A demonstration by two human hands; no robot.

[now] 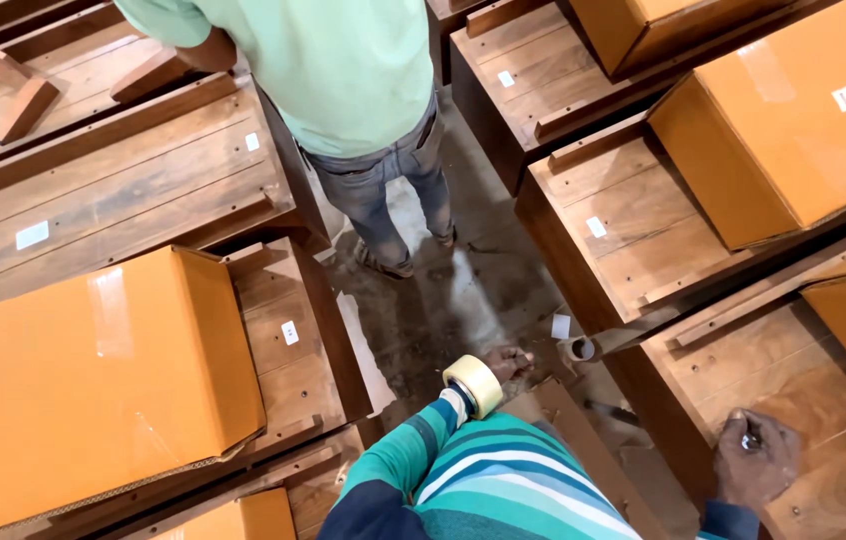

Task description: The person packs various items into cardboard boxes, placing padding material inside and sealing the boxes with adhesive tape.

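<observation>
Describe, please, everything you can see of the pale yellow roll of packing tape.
The pale yellow roll of packing tape is a thick ring with a glossy, plastic-looking face and a darker core. It sits like a bangle around the person's left wrist, just above the striped teal sleeve, tilted on edge. The left hand reaches down past it toward the dusty floor between the wooden pieces.

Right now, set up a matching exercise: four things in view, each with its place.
Things:
1. tape roll
2. left hand
3. right hand
4. large orange box

Places:
A. resting on a wooden panel, lower right
B. worn around the striped sleeve's wrist
C. lying on wooden furniture, left side
D. reaching towards the floor, centre

Pairs: 1-B, 2-D, 3-A, 4-C
</observation>
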